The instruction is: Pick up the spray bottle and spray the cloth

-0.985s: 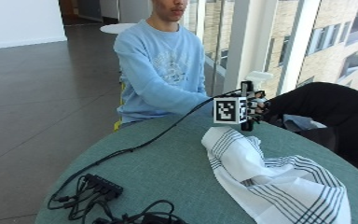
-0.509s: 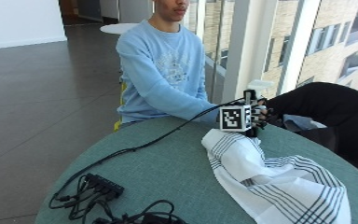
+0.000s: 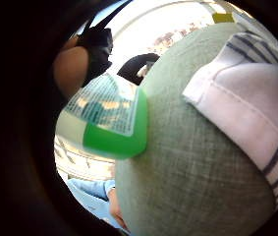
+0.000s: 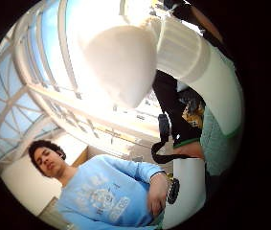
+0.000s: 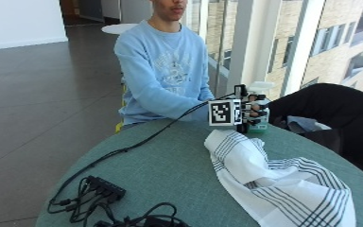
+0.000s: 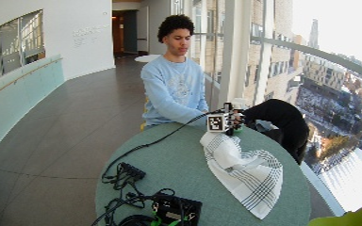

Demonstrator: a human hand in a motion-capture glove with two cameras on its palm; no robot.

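Gloved right hand (image 5: pixel 252 112) wrapped round the white spray bottle with green liquid (image 5: pixel 257 124), fingers curled on its neck; bottle just off the far edge of the round green table (image 5: pixel 156 179) | white striped cloth (image 5: pixel 276 184) lies crumpled just beside | advice: turn nozzle toward cloth; keep bottle upright; then squeeze trigger
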